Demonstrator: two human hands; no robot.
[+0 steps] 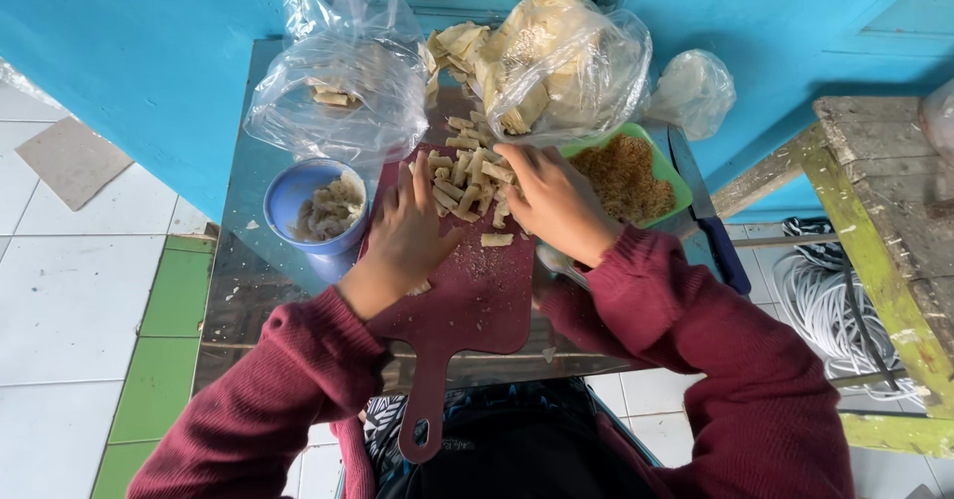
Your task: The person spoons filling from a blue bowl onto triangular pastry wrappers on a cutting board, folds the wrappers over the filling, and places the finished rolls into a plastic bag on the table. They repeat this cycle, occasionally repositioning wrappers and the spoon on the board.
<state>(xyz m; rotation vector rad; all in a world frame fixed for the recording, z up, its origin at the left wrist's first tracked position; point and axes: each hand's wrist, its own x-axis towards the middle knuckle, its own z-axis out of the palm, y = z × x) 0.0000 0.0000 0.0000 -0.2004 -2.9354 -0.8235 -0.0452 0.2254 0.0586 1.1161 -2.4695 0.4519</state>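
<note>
Left hand (405,231) flat, fingers spread, on dark red plastic cutting board (477,300) | right hand (552,196) cupped around pale cut dough pieces (462,183) on board | blue plastic bowl (298,196) left of board

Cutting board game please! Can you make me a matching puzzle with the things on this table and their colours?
Things:
1. cutting board
2. bowl
3. tray
4. knife handle

Colours:
A. green
B. dark red
C. dark blue
D. light blue

Pairs: 1-B, 2-D, 3-A, 4-C
</note>
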